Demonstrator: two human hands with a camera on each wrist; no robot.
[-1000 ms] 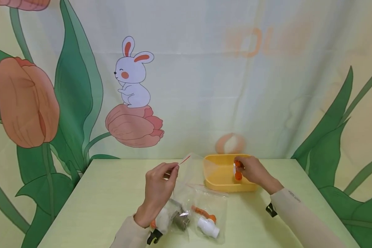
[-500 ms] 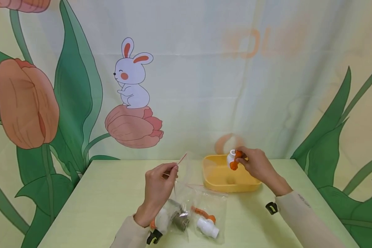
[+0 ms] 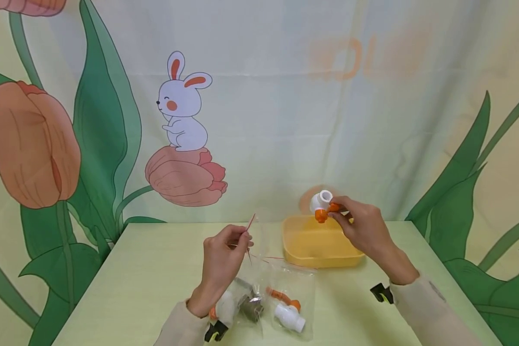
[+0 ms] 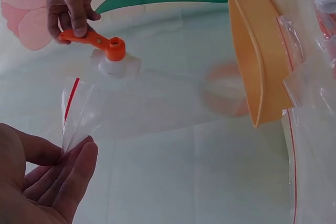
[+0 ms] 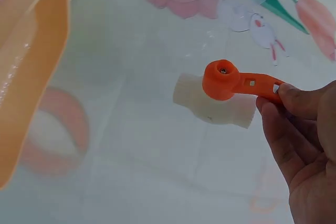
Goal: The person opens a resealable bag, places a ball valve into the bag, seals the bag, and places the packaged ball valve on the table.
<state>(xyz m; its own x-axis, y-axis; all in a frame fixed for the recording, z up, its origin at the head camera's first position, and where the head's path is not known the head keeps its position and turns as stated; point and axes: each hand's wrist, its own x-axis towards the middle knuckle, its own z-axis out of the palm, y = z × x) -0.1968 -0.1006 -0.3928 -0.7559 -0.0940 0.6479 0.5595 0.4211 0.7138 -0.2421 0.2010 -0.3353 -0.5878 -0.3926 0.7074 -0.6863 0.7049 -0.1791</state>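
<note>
My right hand (image 3: 367,226) pinches a white plastic ball valve (image 5: 191,95) by the end of its orange lever handle (image 5: 252,83). The valve hangs in the air above the back rim of a yellow bin (image 3: 324,262), its round opening showing in the head view. To the left, my left hand (image 3: 225,254) pinches the top edge of a clear zip bag (image 4: 131,108) between thumb and fingers. A red strip runs along that edge. Seen from the left wrist, the bag spreads out flat and nothing shows inside it.
Near the table's front lies a zip bag (image 3: 309,288) with another white valve (image 3: 290,318) and an orange handle (image 3: 281,295). Beside it, clear plastic covers a grey-brown fitting (image 3: 252,307). More white and orange parts (image 3: 225,307) lie by the left wrist. A printed curtain (image 3: 259,120) hangs behind.
My right hand has lifted the ball valve up out of the yellow bin and turned it. The left hand stays nearly in place, with the bag's edge tilting slightly.
</note>
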